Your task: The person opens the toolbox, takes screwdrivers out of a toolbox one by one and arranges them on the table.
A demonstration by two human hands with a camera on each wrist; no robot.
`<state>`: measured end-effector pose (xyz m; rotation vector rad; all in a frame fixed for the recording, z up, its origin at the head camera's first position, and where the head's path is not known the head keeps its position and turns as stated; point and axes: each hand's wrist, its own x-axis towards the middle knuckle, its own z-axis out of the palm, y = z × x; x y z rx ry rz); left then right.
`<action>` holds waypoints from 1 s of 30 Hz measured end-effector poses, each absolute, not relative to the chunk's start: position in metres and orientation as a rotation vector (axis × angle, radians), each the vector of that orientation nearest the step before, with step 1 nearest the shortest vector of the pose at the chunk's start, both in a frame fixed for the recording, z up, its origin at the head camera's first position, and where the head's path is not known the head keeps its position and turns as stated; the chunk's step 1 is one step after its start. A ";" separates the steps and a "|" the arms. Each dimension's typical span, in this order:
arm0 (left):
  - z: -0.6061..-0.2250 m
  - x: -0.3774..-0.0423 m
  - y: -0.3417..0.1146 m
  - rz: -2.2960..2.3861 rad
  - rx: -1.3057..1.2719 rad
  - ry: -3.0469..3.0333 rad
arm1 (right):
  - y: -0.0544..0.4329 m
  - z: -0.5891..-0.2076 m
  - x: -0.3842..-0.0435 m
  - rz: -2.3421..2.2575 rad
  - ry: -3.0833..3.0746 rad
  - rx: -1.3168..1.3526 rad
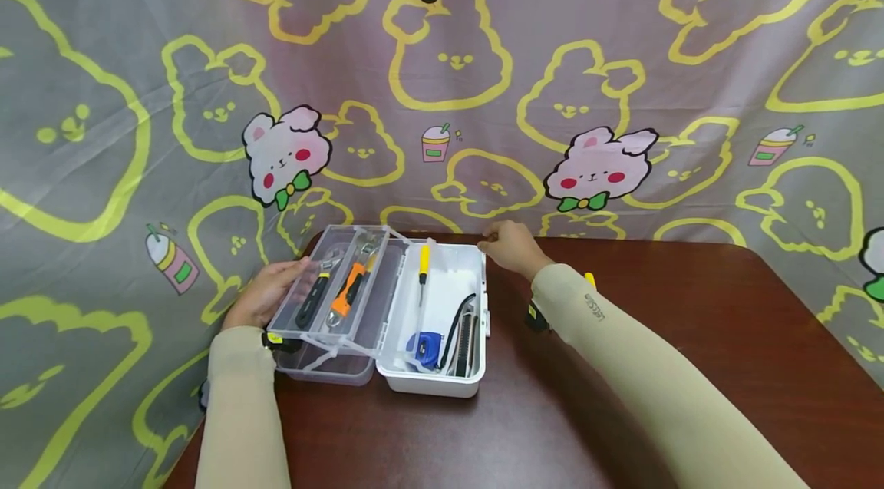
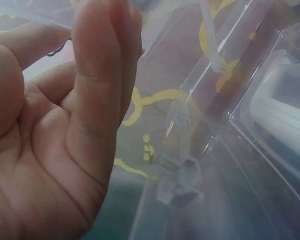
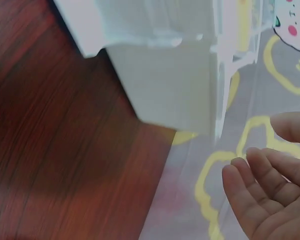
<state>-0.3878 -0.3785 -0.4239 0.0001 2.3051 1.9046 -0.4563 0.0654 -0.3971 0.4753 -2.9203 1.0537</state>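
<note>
A white toolbox stands with its clear lid folded out to the left. Above the lid is a raised clear tray, holding a black-handled wrench and an orange-handled tool. My left hand grips the tray's left edge, some fingers showing through the plastic. In the left wrist view, clear plastic crosses above the fingers. My right hand is beside the box's far right corner. The right wrist view shows it apart from the box, fingers loosely bent, holding nothing.
Inside the box lie a yellow-handled screwdriver, a blue tape measure and black and grey tools. The brown table meets a patterned cloth at the back and left.
</note>
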 end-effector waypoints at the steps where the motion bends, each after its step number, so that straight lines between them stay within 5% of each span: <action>1: -0.424 -0.388 -0.379 1.900 0.008 2.308 | 0.062 -0.397 -0.456 1.069 -2.914 0.482; 30: -0.426 -0.390 -0.381 1.886 -0.005 2.321 | -0.019 -0.377 -0.447 0.888 -2.968 0.708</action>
